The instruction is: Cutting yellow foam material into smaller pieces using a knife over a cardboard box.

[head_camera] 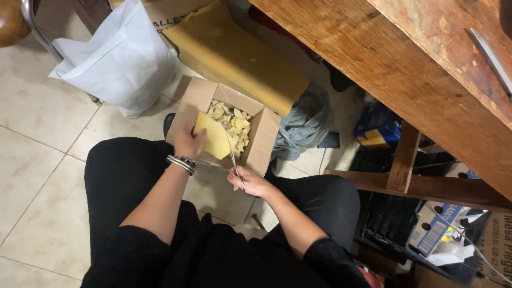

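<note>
Right hand (pixel 250 182) gripping scissors (pixel 232 149), left hand (pixel 188 141) pinching yellow foam piece (pixel 213 137) over cardboard box (pixel 264 133).

Foam piece (pixel 213 137): yellow, matt, soft-looking, porous face. Foam scraps (pixel 237 124): same yellow, matt, rough-cut edges. Cardboard box (pixel 264 136): brown, dull paper surface. Scissors (pixel 233 154): thin metal blades, pale sheen. Bracelets (pixel 181 163): metal, silvery, slightly glossy. Foam slab (pixel 240 58): mustard yellow, matt. White bag (pixel 120 61): matt, cloth-like, creased. Grey bag (pixel 306 125): thin plastic, glossy, crumpled. Wooden surface (pixel 384 69): rough, worn, unvarnished grain. Floor (pixel 37 133): pale tiles, smooth, faint shine. Trousers (pixel 120 176): black cloth, matt.
</note>
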